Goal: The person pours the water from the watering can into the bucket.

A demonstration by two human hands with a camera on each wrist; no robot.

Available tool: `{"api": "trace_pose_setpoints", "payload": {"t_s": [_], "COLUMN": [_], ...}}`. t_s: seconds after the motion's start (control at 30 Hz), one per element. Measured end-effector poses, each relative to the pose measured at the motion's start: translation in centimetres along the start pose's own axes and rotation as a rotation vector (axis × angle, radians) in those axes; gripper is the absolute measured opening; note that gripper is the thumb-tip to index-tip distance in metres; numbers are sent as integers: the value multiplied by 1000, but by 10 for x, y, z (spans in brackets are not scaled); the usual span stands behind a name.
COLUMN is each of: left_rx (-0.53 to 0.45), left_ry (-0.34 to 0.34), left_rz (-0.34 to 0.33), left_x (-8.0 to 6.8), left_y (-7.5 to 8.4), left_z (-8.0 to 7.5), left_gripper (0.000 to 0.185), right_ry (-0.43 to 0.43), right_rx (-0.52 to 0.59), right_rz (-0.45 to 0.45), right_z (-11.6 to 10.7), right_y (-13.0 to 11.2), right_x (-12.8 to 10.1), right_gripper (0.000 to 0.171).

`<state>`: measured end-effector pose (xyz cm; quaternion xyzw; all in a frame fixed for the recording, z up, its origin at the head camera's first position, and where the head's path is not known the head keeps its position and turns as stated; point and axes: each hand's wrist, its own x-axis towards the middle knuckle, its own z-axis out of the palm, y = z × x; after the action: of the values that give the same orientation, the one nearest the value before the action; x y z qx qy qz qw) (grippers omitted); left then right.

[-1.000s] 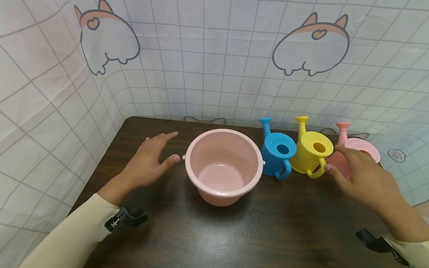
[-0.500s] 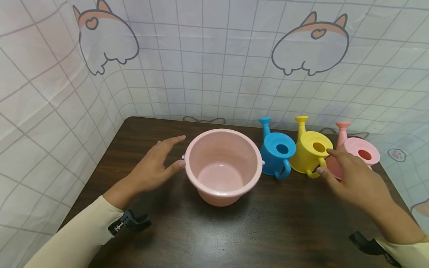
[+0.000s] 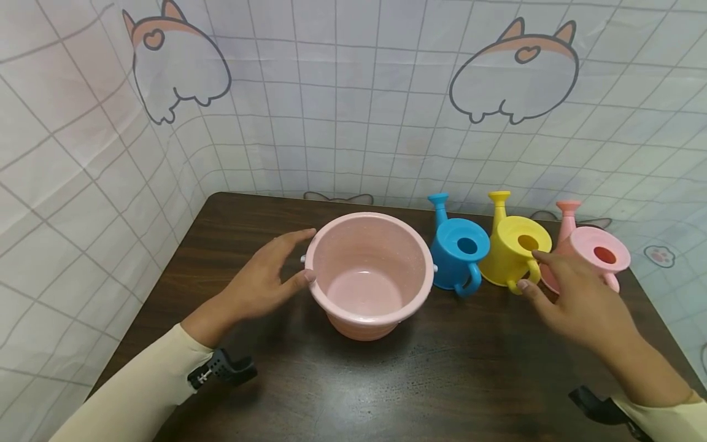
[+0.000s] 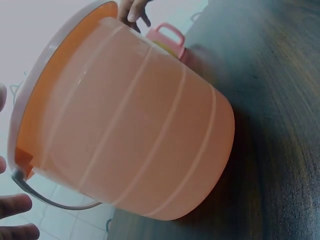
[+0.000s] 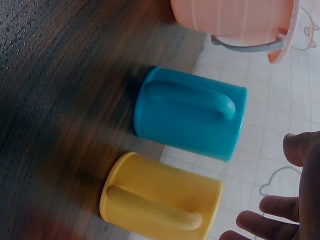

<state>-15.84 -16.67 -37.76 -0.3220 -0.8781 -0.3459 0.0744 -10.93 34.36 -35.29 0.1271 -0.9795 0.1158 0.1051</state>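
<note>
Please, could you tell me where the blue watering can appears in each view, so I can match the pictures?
Head: the blue watering can is right of centre, just right of the pink bucket.
Left wrist: it is not visible.
Right wrist: near the centre, its handle toward the camera.
Shared landmark: the pink bucket, seen in all three.

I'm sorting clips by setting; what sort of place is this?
Probably a staged recording corner: creased, cartoon-printed sheeting hangs behind a dark tabletop, where three watering cans stand in a row.
</note>
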Motion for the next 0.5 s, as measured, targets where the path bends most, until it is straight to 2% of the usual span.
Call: {"api": "trace_pose_setpoints", "payload": {"t_s": [0.13, 0.33, 0.5], "left_rx": [-17, -31, -51], "left_ry": [-14, -35, -39], "left_rz": [-14, -23, -41], "left_x": [-1, -2, -2], "left_y": [1, 2, 4], "left_z": [3, 10, 12], "left_gripper": [75, 81, 83], "right_ry": [-5, -4, -20], "right_rx": [13, 68, 137], "right_rz": [-3, -44, -33], "right_z": [3, 11, 19], "right_y": [-1, -4, -7], "right_x": [-1, -1, -2], "right_gripper": [67, 58, 62]}}
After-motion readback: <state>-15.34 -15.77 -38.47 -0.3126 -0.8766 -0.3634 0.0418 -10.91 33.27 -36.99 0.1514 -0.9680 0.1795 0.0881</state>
